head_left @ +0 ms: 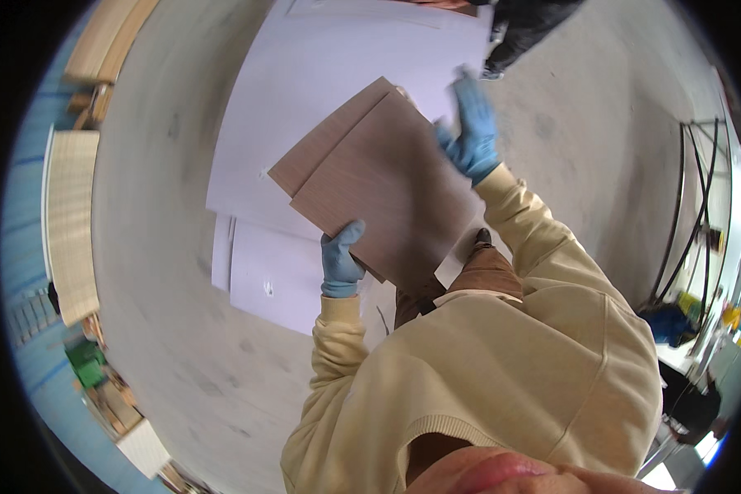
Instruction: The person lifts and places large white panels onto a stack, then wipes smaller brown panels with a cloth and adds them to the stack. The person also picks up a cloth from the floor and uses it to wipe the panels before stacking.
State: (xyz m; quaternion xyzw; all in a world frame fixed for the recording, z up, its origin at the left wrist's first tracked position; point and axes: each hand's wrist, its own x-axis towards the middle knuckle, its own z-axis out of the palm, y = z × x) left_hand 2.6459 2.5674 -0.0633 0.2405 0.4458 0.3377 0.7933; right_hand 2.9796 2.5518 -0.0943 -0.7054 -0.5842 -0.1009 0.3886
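Head view. At least two brown panels (pixel 391 177), fanned so that one edge shows past the other, are held above a large white sheet (pixel 337 62). Left hand (pixel 342 259): fingers closed on the panels' lower left edge, thumb on top. Right hand (pixel 473 132): blurred, fingers extended, just beside the right edge; contact cannot be told. Progress, as judged: the panels are picked up, neither squared together nor set down; aligning and placing them appear to be left. How many lie beneath is hidden.
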